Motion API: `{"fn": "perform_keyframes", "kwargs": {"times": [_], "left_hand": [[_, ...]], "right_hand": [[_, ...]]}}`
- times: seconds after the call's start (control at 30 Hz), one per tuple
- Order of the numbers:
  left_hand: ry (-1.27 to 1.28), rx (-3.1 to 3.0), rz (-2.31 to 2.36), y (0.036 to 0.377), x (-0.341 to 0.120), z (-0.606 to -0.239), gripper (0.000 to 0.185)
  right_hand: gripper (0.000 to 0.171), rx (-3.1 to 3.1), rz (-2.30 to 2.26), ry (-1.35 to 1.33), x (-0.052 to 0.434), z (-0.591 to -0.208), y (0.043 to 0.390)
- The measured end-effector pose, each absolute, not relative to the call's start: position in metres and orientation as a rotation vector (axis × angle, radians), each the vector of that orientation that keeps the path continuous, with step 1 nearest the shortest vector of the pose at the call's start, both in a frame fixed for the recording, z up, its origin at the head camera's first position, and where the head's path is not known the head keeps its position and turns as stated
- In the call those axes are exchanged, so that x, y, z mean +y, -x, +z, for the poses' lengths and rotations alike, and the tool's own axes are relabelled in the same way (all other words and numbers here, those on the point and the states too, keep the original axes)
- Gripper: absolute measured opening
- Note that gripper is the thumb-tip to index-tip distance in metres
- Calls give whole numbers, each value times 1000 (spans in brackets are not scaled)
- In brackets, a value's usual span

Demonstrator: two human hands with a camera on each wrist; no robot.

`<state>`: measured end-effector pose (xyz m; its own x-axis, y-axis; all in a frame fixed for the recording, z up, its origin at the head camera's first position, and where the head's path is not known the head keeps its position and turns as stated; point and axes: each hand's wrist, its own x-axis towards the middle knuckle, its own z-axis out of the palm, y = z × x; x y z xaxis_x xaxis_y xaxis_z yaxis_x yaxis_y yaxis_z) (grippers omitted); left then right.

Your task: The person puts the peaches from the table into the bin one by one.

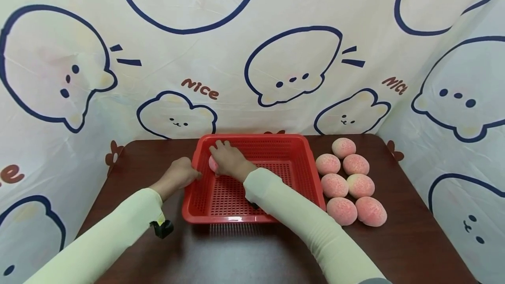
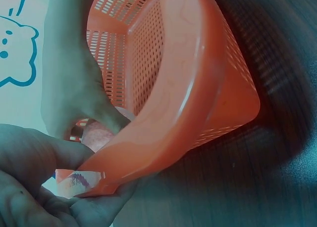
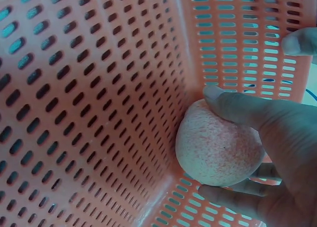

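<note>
Your left hand [image 1: 179, 174] grips the left rim of the red basket [image 1: 288, 141] on the table [image 1: 414, 249]. Your right hand [image 1: 229, 159] curls around 1 pink peach [image 3: 218, 145] in the basket's far-left corner, apparently resting on its floor. 7 peaches [image 1: 349, 183] lie right of the basket.

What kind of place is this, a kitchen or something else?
Probably a staged recording corner, not a kitchen: a cartoon-printed cloth backdrop wraps around a small dark table, which holds only a red basket and peaches set in rows.
</note>
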<state>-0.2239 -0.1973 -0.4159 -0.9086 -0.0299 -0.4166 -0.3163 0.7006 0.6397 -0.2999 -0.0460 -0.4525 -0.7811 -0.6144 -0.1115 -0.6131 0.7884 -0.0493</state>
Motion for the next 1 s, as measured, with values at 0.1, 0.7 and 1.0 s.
{"fn": "perform_keyframes", "kwargs": {"times": [0.1, 0.7, 1.0], "left_hand": [[271, 2539, 1045, 224, -198, -415, 35], [292, 2545, 1032, 224, -197, -418, 37], [292, 2542, 1017, 225, -195, -415, 34]], "right_hand": [[57, 2865, -19, 980, -46, -454, 298], [62, 2879, 117, 997, -44, -459, 300], [73, 2865, 39, 1005, -39, -448, 302]]}}
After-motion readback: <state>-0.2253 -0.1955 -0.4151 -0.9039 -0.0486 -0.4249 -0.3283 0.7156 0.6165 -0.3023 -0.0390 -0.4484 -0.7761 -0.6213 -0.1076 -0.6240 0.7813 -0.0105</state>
